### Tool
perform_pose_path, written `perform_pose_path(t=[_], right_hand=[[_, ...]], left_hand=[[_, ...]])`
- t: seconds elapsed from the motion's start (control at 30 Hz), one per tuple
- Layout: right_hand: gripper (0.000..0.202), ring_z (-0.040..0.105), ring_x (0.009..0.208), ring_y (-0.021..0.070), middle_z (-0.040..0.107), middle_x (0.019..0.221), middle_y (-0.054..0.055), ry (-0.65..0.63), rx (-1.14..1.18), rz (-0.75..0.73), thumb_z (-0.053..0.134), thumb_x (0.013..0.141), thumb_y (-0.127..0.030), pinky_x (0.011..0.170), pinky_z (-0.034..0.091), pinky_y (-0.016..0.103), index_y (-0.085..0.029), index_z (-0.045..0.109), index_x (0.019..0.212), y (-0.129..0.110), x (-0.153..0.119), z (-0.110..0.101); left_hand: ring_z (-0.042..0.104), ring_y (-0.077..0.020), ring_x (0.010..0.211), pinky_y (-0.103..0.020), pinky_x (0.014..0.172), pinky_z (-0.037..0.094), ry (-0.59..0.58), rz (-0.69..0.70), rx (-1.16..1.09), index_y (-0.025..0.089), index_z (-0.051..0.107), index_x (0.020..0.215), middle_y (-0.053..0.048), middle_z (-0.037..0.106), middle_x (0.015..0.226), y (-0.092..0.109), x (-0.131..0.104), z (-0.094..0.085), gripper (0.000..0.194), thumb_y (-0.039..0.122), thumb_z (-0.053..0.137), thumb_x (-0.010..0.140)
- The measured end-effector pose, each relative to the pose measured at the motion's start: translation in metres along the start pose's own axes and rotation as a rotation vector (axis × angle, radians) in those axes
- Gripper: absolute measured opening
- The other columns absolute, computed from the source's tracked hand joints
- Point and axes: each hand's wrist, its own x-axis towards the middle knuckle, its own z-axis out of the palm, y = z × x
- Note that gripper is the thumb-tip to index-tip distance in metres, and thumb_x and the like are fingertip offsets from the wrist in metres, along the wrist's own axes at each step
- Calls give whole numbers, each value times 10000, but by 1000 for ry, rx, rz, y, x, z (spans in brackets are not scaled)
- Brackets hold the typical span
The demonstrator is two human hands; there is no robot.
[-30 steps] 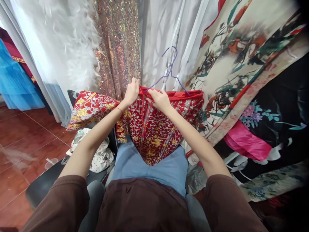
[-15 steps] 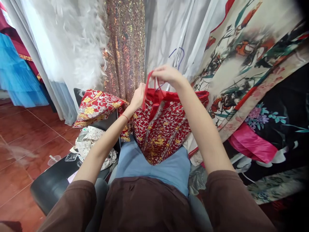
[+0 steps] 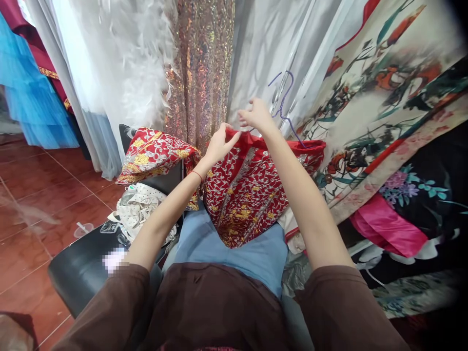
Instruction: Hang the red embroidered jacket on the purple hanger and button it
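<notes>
Since half a second ago, the right hand (image 3: 258, 116) has been lowered slightly and the red strap it had lifted has been let go; its fingers are now spread loosely beside the purple wire hanger (image 3: 283, 105). The top edge of the red embroidered garment (image 3: 248, 187) is pinched by the left hand (image 3: 218, 144). The garment is draped over the lap, against hanging printed robes (image 3: 380, 97).

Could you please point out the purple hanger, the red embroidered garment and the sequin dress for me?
purple hanger (image 3: 283, 100), head view, on its hook.
red embroidered garment (image 3: 248, 195), head view, on its front panel.
sequin dress (image 3: 203, 73), head view, on the hanging fabric.
</notes>
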Motion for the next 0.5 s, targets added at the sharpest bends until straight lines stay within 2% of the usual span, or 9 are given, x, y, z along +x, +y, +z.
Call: perform_pose_path(t=[0.07,0.13,0.2,0.27,0.33,0.4,0.43,0.5], right_hand=[[346,709,871,221,655,885,51,53,120,-83,645,903,-294,804,611,422,-139,595,1208,-1,-2,-2],[263,698,869,177,667,877,32,76,226,-152,641,909,-315,805,600,346,-178,629,1133,-6,-28,-10],[194,688,794,139,671,808,21,72,310,-141,603,935,-361,744,584,279,-190,657,1008,-8,-81,-15],[247,665,667,116,664,728,9,65,377,-44,555,956,-413,654,561,249,-193,663,920,-1,-147,-9],[270,635,561,113,662,666,1,21,405,121,569,935,-427,592,535,248,-190,663,848,18,-208,12],[234,641,532,133,681,649,10,-75,389,331,621,890,-401,577,522,261,-183,660,812,44,-249,45],[218,652,533,148,695,658,16,-95,366,419,638,875,-393,584,520,273,-183,652,818,56,-260,64],[215,675,572,169,713,681,19,-10,276,485,662,859,-397,641,519,287,-183,652,868,77,-263,98]], left_hand=[[659,-221,965,-356,918,473,9,3,17,171,572,1153,-98,699,1003,0,0,0,417,546,514,981],[660,-214,951,-351,917,476,13,5,33,161,570,1143,-96,698,994,-1,1,-1,377,503,518,991],[663,-211,945,-351,919,476,27,-3,46,160,572,1132,-96,696,986,-3,3,-1,338,467,522,998],[664,-214,960,-352,927,472,56,-18,55,167,579,1122,-90,692,970,-5,5,1,309,445,533,997],[662,-222,983,-354,936,467,89,-35,58,177,590,1108,-83,687,951,-7,7,3,287,435,556,988],[658,-228,995,-356,940,465,119,-51,61,186,600,1091,-78,684,936,-7,8,6,270,430,573,980],[657,-229,995,-358,941,465,134,-59,64,188,603,1085,-76,682,931,-6,8,8,264,428,574,980],[658,-227,986,-361,945,465,158,-73,71,188,606,1081,-74,680,923,-4,8,10,263,429,567,984]])
